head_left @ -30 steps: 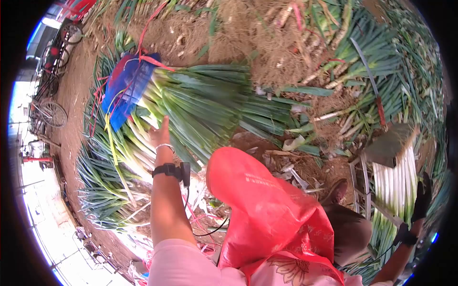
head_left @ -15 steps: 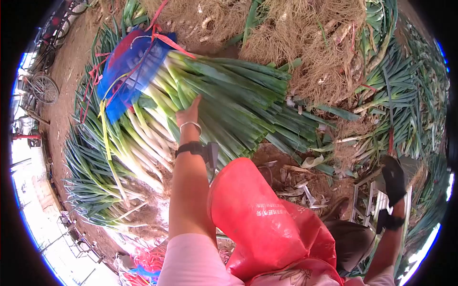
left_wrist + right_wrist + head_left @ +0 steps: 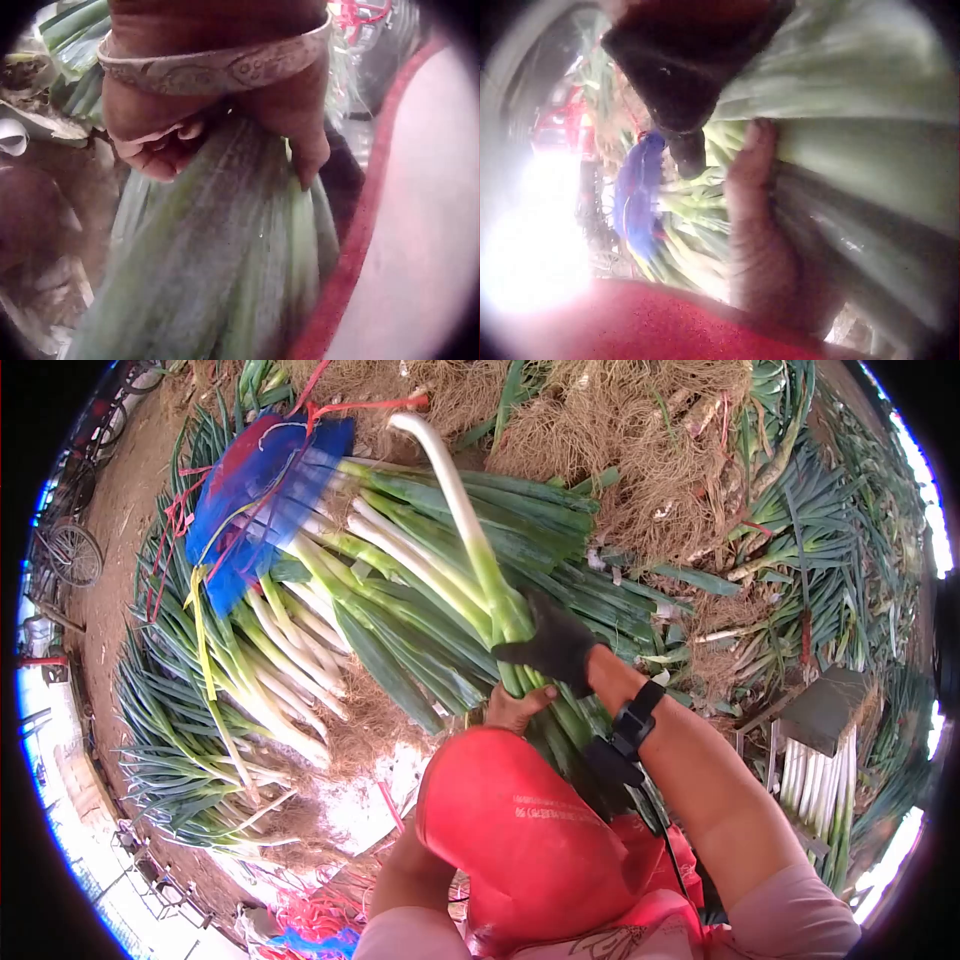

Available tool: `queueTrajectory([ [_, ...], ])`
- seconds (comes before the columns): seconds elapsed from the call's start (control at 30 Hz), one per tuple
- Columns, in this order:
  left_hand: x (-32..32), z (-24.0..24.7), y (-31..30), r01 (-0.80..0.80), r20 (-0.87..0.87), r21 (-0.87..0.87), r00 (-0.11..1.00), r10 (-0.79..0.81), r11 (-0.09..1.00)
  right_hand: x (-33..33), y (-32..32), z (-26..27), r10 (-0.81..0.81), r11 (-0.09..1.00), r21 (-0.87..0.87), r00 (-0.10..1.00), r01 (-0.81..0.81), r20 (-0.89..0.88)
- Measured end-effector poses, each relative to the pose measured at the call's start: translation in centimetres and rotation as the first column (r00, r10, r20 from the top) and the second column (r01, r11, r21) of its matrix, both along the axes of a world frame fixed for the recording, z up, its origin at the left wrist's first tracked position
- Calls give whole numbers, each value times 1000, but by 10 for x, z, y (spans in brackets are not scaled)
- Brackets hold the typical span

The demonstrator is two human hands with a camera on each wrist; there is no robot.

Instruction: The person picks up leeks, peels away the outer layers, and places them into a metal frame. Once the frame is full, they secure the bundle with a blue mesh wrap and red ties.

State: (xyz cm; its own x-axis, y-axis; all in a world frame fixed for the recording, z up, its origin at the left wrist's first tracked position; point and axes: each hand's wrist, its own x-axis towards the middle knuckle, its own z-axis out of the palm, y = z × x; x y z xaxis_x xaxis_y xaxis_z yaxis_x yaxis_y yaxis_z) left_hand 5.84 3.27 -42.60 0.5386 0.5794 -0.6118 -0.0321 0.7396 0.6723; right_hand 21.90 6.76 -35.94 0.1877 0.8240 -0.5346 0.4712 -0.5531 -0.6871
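Several leeks point(image 3: 478, 560) point up and to the left in the head view, white ends outward. My gloved right hand point(image 3: 556, 644) grips them where white turns to green. Just below, my bare left hand point(image 3: 518, 710) holds the green part with its thumb across. In the left wrist view the left hand point(image 3: 217, 112) is curled round the broad leaves point(image 3: 217, 247). The right wrist view shows the dark glove point(image 3: 686, 82) above the bare thumb. Behind lies a large leek bundle point(image 3: 540, 510), its white end under a blue sheet point(image 3: 240, 510) with red ties.
More leeks point(image 3: 270, 680) lie at the left, roots toward the middle. A heap of rooty leeks point(image 3: 640, 450) is at the top. At the right stand a low metal-framed stool point(image 3: 828, 710) and white stalks point(image 3: 815, 785). A red apron point(image 3: 530, 830) covers the lap.
The left hand has drawn back from the bundle toward the lap. The right hand has come over from the stool at the right. Several leeks are now lifted in both hands.
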Motion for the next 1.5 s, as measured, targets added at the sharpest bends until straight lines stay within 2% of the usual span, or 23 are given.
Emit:
queueTrajectory([
  [0.1,-16,-12,-7,288,1,99,957,-289,953,20,-11,25,-21,998,-56,973,8,-230],
  [0.13,-31,-33,-18,158,23,-115,987,-156,981,23,-19,30,-17,999,-45,979,8,-204],
  [0.2,-23,-14,0,184,189,-268,973,-136,946,27,-40,47,14,999,-25,978,-19,-207],
  [0.23,-23,0,9,121,19,-235,993,-120,964,27,-50,55,57,998,-1,973,-58,-222],
  [0.3,-21,26,31,-108,277,-333,938,207,937,22,-81,55,80,997,14,969,-79,-234],
  [0.4,-7,64,30,-7,606,-245,780,159,969,10,-123,68,113,956,292,962,-37,-249],
  [0.57,10,133,3,-57,508,-146,852,124,988,-7,-138,132,43,965,257,996,-61,75],
  [0.67,2,164,3,-79,515,-46,852,91,996,-28,-138,167,-12,966,257,994,-18,113],
  [0.73,-10,197,3,-175,565,41,816,122,984,-46,-136,172,-128,739,672,971,-41,200],
  [0.77,-17,205,5,-180,568,63,815,113,982,-56,-133,182,-127,724,688,972,-46,198],
  [0.9,-40,224,21,-402,547,248,809,215,881,-81,-118,240,-145,843,533,920,-78,364],
  [0.93,-49,225,25,-419,426,445,877,225,791,-82,-113,234,-159,841,537,918,-67,364],
  [1.03,-54,230,37,-547,465,378,810,358,747,-72,-108,232,-211,782,620,914,-55,347],
  [1.1,-65,214,48,-555,432,426,819,379,714,-55,-114,239,-216,605,789,931,-108,293],
  [1.17,-64,215,49,-659,293,335,752,591,673,-41,-130,261,-244,635,769,927,-70,286],
  [1.23,-82,184,77,-481,233,671,859,456,564,-22,-157,291,-78,671,741,996,13,53],
  [1.27,-99,160,100,-439,193,695,877,440,570,-7,-169,299,-49,611,790,998,51,-26],
  [1.3,-104,159,110,-534,224,544,836,501,647,5,-182,312,-63,470,877,995,103,-84],
  [1.33,-109,158,120,-630,249,371,775,580,682,15,-198,333,-141,513,844,985,155,-96],
  [1.37,-132,129,143,-323,63,671,922,382,668,26,-217,354,-229,543,812,968,214,-102],
  [1.4,-155,103,164,58,-205,887,938,278,458,38,-235,367,-291,507,832,954,223,-79],
  [1.43,-177,77,185,310,-349,935,891,289,175,48,-253,378,-299,516,784,930,346,-213],
  [1.5,-183,98,160,553,-389,812,750,534,-186,69,-294,398,-339,472,748,879,467,-335],
])
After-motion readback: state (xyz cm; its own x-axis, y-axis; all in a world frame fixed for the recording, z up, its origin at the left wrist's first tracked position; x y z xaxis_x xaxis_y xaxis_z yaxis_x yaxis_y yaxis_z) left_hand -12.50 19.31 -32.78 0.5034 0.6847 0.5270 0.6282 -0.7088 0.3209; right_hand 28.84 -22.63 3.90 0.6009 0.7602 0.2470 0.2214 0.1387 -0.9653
